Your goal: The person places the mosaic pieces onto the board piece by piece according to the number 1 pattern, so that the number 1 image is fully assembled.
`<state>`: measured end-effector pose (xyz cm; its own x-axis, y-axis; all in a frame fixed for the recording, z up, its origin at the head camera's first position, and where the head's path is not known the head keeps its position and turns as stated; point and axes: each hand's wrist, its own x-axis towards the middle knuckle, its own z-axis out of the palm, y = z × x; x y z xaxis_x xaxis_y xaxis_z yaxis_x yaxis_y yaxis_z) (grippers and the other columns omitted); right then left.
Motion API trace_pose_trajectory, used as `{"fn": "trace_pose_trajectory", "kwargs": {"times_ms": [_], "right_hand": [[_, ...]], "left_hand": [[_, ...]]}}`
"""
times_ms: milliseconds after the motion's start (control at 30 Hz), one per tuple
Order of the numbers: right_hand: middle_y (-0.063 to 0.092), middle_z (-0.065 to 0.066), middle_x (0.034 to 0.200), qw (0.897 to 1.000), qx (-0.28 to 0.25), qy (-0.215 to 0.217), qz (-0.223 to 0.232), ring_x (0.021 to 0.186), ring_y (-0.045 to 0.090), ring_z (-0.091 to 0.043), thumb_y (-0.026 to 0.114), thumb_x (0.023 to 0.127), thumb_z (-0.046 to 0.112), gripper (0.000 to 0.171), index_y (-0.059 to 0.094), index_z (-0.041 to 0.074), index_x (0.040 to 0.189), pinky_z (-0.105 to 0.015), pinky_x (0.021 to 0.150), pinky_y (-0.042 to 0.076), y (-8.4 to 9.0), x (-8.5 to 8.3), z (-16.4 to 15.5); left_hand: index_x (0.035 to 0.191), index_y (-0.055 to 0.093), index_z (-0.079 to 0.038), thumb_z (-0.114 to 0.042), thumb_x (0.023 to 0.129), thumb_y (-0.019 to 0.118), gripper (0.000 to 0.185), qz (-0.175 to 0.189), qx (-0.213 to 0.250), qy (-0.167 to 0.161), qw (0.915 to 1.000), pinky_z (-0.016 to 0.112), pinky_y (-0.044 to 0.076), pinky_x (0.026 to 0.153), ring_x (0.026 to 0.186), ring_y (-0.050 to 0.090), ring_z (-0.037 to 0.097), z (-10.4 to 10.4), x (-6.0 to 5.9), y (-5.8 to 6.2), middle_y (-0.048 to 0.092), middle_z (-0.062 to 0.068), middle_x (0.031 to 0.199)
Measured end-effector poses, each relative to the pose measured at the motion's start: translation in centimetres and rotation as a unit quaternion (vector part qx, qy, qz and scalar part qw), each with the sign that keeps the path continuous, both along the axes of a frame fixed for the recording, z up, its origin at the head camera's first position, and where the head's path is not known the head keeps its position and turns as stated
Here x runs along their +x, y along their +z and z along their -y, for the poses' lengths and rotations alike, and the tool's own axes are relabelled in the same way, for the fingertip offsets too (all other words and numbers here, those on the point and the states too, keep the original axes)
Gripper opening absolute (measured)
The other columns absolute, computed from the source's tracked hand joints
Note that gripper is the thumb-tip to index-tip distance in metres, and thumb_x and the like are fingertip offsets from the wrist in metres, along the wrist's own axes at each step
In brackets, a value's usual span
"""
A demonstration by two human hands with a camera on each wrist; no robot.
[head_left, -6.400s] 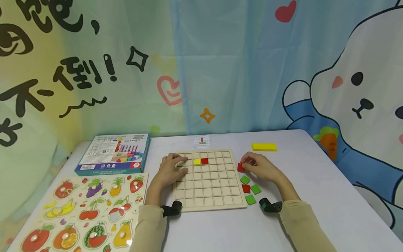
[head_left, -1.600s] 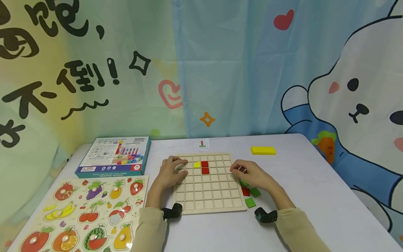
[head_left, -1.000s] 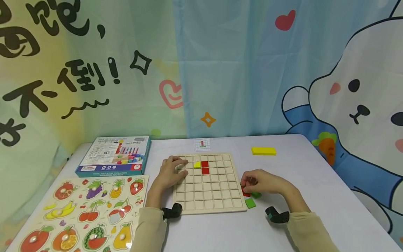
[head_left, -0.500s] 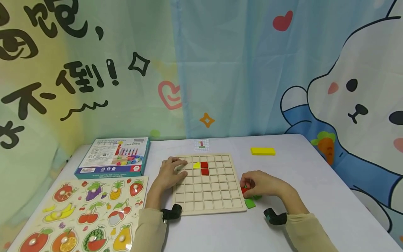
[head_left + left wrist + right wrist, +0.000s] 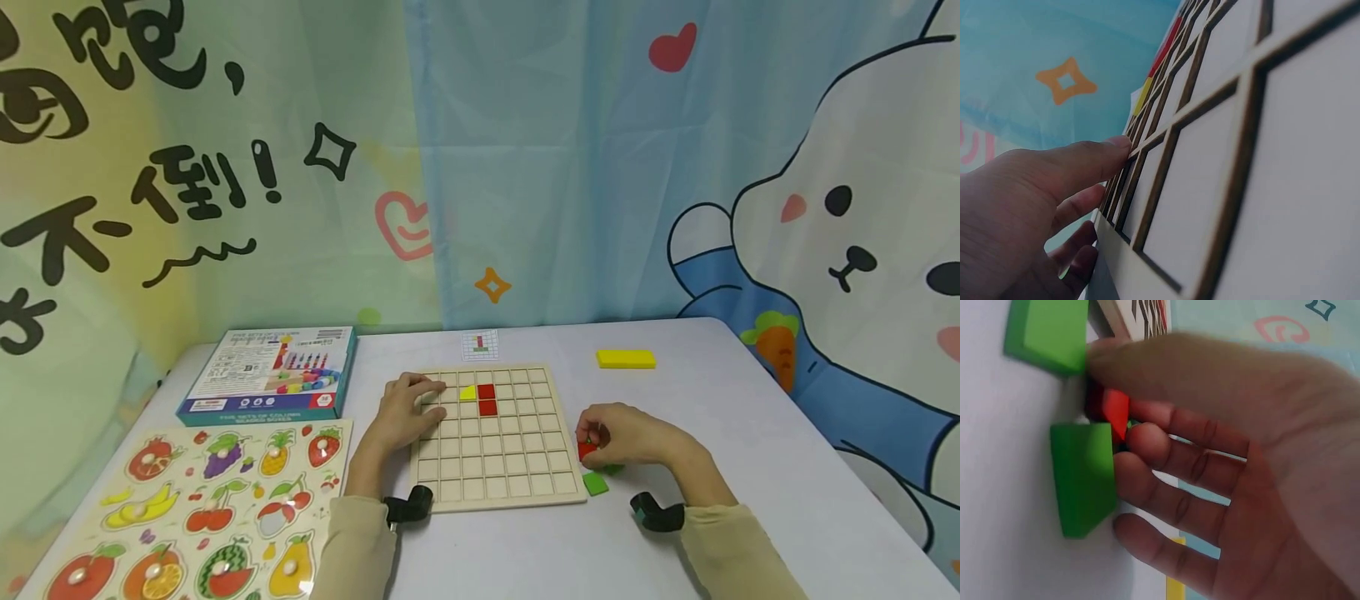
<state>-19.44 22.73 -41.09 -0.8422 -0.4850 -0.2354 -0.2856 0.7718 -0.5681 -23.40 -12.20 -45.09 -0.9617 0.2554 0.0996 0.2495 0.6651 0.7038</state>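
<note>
Just off the right edge of the grid board (image 5: 498, 492), my right hand (image 5: 626, 435) curls palm-down over the desk (image 5: 750, 467), thumb and fingers pinching a red square tile (image 5: 586, 450) tipped up on edge; it is square, with no long axis. Green tiles (image 5: 1082, 478) lie flat just beside it. At the board's far left corner my left hand (image 5: 408, 408) rests flat, fingers straight.

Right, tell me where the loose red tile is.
In the head view the red tile is pinched in the right hand, just off the right edge of the wooden grid board, with green tiles beside it on the table.
</note>
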Motion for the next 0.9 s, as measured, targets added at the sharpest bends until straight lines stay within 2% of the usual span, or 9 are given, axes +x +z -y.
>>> {"fn": "trace_pose_trajectory", "kwargs": {"times_ms": [267,500,800,900], "right_hand": [[0.054,0.001,0.079,1.000,-0.017,0.001,-0.007,0.072,0.051,-0.013,0.071,0.080,0.021,0.020,0.058,0.012,0.094,-0.022,0.060,0.044,-0.3,-0.3,-0.8],[0.054,0.002,0.077,0.999,-0.035,0.002,-0.014,0.071,0.051,-0.013,0.071,0.082,0.024,0.020,0.057,0.013,0.092,-0.022,0.059,0.044,-0.3,-0.6,-0.6],[0.051,0.005,0.071,0.996,-0.054,0.017,-0.064,0.063,0.048,-0.010,0.069,0.082,0.025,0.018,0.058,0.017,0.094,-0.021,0.055,0.039,-0.2,-0.8,0.8],[0.053,0.006,0.073,0.995,-0.059,0.018,-0.080,0.067,0.050,-0.011,0.070,0.082,0.025,0.018,0.058,0.018,0.094,-0.021,0.058,0.040,-0.3,-0.8,1.3]], "left_hand": [[0.124,0.063,-0.016,-0.022,0.086,0.068,0.039,0.009,0.005,0.003,0.9999,0.057,0.032,0.102,0.125,0.035,0.034,0.0,-0.1,0.0,0.047,0.011,0.132],[0.123,0.063,-0.016,-0.022,0.086,0.068,0.039,0.002,0.007,0.004,1.0000,0.057,0.033,0.100,0.124,0.036,0.034,-0.1,-0.1,0.1,0.047,0.011,0.131],[0.122,0.064,-0.014,-0.021,0.085,0.069,0.038,-0.006,0.010,0.002,0.9999,0.057,0.032,0.100,0.123,0.036,0.035,0.0,-0.1,-0.1,0.048,0.012,0.130],[0.123,0.063,-0.014,-0.021,0.085,0.069,0.038,-0.002,0.011,0.001,0.9999,0.057,0.032,0.101,0.123,0.036,0.035,0.1,-0.1,-0.2,0.048,0.012,0.130]]}}
